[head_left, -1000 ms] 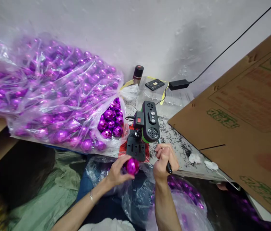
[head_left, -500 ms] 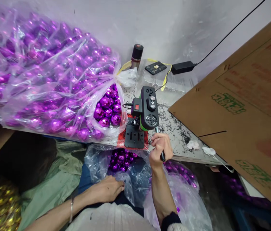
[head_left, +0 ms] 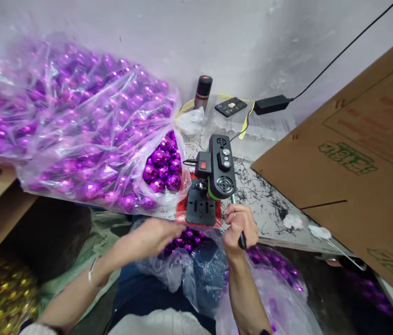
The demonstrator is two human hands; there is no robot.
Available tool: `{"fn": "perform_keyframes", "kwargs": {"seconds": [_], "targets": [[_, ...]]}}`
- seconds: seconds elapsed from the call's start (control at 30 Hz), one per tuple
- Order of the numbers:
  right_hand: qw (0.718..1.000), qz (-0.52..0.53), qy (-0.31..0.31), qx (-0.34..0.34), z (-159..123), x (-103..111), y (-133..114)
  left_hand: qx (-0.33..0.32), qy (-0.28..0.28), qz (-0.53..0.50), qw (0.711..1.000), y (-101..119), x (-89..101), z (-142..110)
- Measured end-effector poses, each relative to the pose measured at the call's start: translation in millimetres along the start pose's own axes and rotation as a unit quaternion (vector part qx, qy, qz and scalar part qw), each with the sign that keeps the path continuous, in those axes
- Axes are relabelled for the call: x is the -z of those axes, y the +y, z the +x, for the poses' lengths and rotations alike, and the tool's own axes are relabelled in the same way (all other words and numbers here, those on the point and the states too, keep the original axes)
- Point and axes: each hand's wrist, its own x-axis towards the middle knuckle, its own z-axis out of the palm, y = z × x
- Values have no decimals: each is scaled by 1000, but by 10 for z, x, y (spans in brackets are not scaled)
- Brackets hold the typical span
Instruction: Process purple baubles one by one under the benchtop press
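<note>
— What do you see from over there? Take the black machine (head_left: 217,154) as the clock's centre.

— My right hand (head_left: 240,228) sits at five o'clock, fingers curled tight round the lever (head_left: 242,241), whose black tip pokes out below the fist.

— And the left?

— My left hand (head_left: 157,235) is at eight o'clock, stretched towards the machine and blurred on my feed. The fingertips are over the near edge of the table (head_left: 262,202), so I can't tell whether those fingers are wide, narrow or pinching something.

— Where are the purple balls?

— One lot (head_left: 189,238) lies at seven o'clock in a clear bag on the lap, right by the left fingertips. The big bag (head_left: 91,139) at nine o'clock is packed with more, and some show through its torn-looking opening.

— Anything on the slotted plate?

— I see bare black metal on the slotted plate (head_left: 201,204) at seven o'clock, close against the machine, with a red sheet (head_left: 181,211) beneath.

— Further out?

— A cardboard box (head_left: 367,139) at three, a dark canister (head_left: 203,90) just before twelve.
</note>
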Motion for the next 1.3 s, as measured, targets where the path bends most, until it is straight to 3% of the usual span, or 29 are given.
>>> {"fn": "perform_keyframes", "kwargs": {"seconds": [0.07, 0.13, 0.2, 0.33, 0.4, 0.5, 0.57, 0.7, 0.8, 0.9, 0.97, 1.03, 1.17, 1.3], "targets": [[1000, -1, 1, -3, -6, -4, 0, 50, 123, 68, 989, -263, 177, 345], [1000, -3, 0, -6, -14, -4, -1, 117, 195, 137, 964, -466, 281, 667], [1000, -4, -3, -6, -23, -2, -2, 156, 175, 192, 953, -577, 307, 911], [1000, -8, -5, -7, -40, 4, 7, 174, 63, 234, 955, -621, 241, 1121], [1000, -9, -5, -8, -47, 8, 17, 177, 80, 184, 963, -636, 213, 1113], [1000, -9, -9, -4, -54, 13, 31, 165, 197, -11, 966, -656, 209, 1007], [1000, -11, -12, -2, -53, 12, 34, 159, 267, -202, 929, -625, 220, 895], [1000, -12, 0, -5, -41, -1, 17, 173, 289, -534, 776, -419, 206, 676], [1000, -12, 2, -6, -24, -4, -3, 198, 271, -639, 692, -234, 114, 592], [1000, -10, -8, -6, 7, 3, -26, 213, 261, -666, 666, -89, -94, 592], [1000, -9, -5, -8, 43, 5, -50, 220, 260, -658, 671, -21, -295, 635], [1000, -13, 4, -11, 92, 2, -83, 223, 266, -629, 696, 21, -518, 704], [999, -26, 3, -30, 191, 0, -150, 197, 298, -495, 792, 0, -879, 857], [999, -15, -10, -35, 229, 19, -171, 168, 315, -303, 883, -113, -1033, 925]]}}
